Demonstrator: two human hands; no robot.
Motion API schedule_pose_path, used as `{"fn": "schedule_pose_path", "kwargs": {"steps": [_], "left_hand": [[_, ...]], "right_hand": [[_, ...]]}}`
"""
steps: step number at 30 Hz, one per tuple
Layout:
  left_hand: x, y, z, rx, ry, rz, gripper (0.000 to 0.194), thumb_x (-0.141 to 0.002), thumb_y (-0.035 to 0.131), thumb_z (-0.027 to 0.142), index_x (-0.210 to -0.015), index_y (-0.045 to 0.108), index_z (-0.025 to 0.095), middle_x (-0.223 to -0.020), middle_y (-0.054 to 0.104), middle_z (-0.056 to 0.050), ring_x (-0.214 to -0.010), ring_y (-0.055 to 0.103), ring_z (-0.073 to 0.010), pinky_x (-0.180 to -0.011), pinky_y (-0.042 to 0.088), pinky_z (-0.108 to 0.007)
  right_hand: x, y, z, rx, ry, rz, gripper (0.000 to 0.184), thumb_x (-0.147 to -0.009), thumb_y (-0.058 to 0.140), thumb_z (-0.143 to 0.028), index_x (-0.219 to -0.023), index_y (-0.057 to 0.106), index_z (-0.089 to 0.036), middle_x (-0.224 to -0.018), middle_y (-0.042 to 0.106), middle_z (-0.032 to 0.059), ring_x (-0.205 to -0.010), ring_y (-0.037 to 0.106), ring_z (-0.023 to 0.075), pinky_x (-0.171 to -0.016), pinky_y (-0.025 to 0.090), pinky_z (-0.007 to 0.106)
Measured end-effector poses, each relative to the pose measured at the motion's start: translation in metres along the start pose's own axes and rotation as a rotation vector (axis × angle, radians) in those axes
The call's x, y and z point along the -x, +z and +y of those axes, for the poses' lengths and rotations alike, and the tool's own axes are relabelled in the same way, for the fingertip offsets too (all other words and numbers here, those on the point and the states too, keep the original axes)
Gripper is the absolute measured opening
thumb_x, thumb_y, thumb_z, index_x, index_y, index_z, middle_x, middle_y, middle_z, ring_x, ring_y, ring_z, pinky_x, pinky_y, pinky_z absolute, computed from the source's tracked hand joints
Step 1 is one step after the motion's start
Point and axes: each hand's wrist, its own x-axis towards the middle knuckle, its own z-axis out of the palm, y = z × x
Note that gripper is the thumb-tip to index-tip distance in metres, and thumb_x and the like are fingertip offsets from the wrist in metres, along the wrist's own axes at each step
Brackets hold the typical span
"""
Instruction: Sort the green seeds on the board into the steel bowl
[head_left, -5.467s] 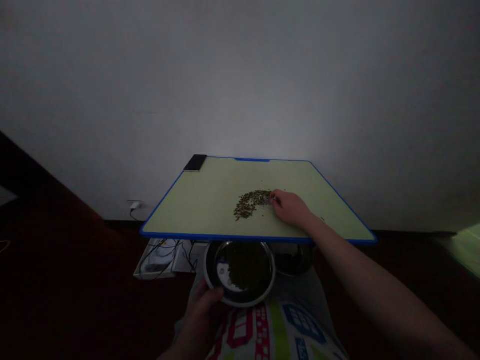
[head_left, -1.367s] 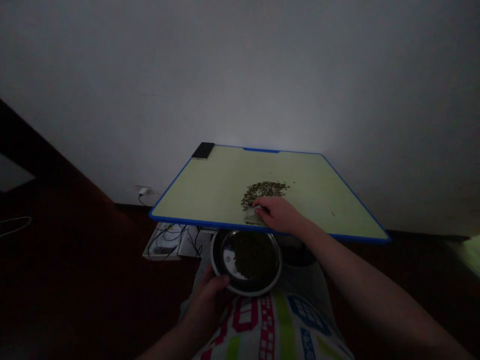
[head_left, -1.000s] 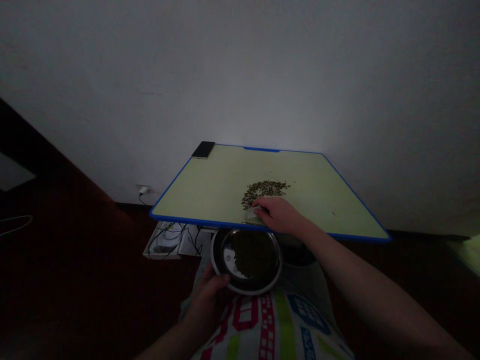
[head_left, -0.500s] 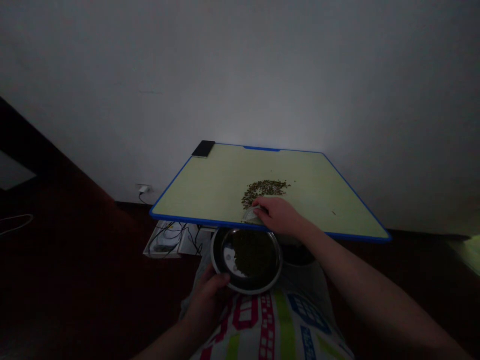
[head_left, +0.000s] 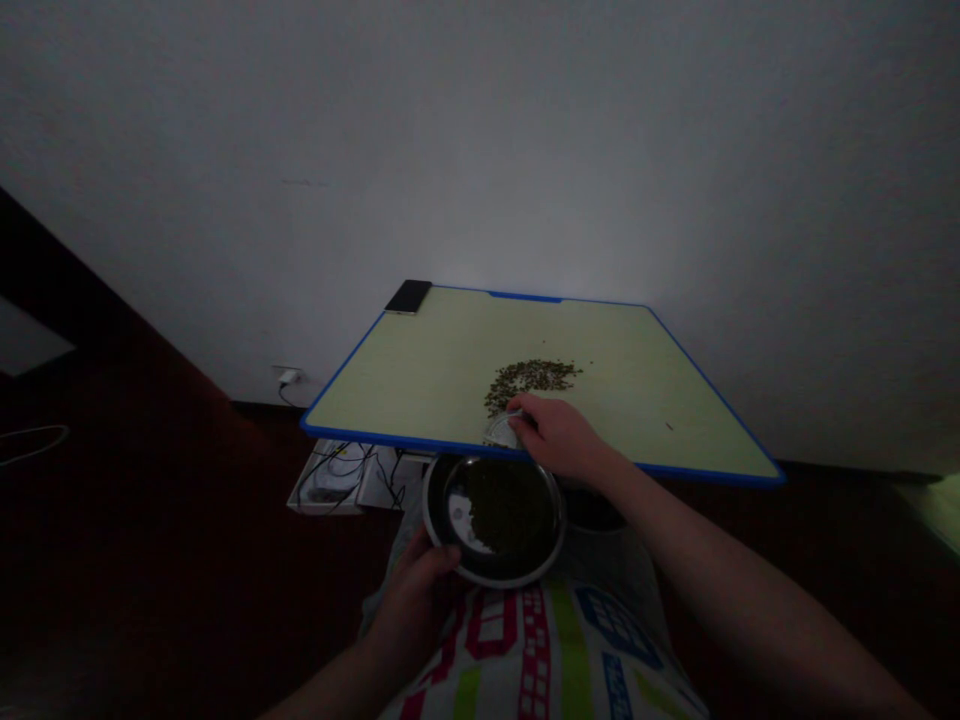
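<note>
My left hand (head_left: 416, 590) is closed on the near-left rim of a round metal bowl (head_left: 459, 515), thumb on top. Dark greenish-brown grains (head_left: 514, 510) lie in the bowl, mostly to its right. The bowl stands at my lap, just below the front edge of a pale yellow tabletop (head_left: 420, 380) with blue trim. My right hand (head_left: 559, 432) pinches a clear, rounded plastic piece (head_left: 501, 431), held low at that edge above the bowl; its exact kind is unclear. Loose grains (head_left: 534, 376) spread over the tabletop just beyond the plastic piece.
A dark phone (head_left: 409, 297) lies at the tabletop's back-left corner. Beneath the left side sits a white box (head_left: 330, 485) with cables. A charger (head_left: 288, 378) is plugged into the wall. Another dark, round container (head_left: 596, 510) is partly hidden under my right arm.
Very little differs. My right hand and the plastic piece remain at the front edge, with only a slight shift. My left hand keeps the bowl in the same place.
</note>
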Motion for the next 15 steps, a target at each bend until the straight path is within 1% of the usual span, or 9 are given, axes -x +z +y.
{"fn": "schedule_pose_path", "kwargs": {"steps": [4,10,15], "left_hand": [[0.000,0.000,0.000,0.005,0.011,-0.021,0.073,-0.065,0.078,0.014,-0.136,0.063,0.023,-0.108,0.084,-0.009,-0.111,0.075,-0.0351,-0.101,0.058,-0.049],[0.001,0.002,0.002,-0.006,-0.002,0.004,0.074,-0.063,0.078,0.014,-0.135,0.062,0.021,-0.105,0.084,-0.009,-0.108,0.076,-0.0348,-0.097,0.060,-0.048],[0.001,0.005,0.003,0.008,0.005,0.008,0.077,-0.060,0.081,0.016,-0.134,0.064,0.022,-0.102,0.084,-0.008,-0.106,0.076,-0.0359,-0.095,0.061,-0.046]], "right_hand": [[0.000,-0.002,-0.002,-0.006,0.003,-0.029,0.024,-0.099,0.052,-0.027,-0.114,0.068,-0.018,-0.096,0.077,0.0097,-0.082,0.065,0.0210,-0.073,0.040,0.031],[0.003,-0.005,-0.006,-0.005,-0.052,-0.065,0.023,-0.098,0.054,-0.025,-0.114,0.070,-0.019,-0.102,0.077,0.0107,-0.087,0.066,0.0219,-0.076,0.041,0.031],[0.016,-0.004,-0.009,-0.010,-0.105,-0.102,0.020,-0.096,0.055,-0.024,-0.109,0.070,-0.019,-0.096,0.076,0.0099,-0.087,0.066,0.0224,-0.078,0.042,0.032]]}}
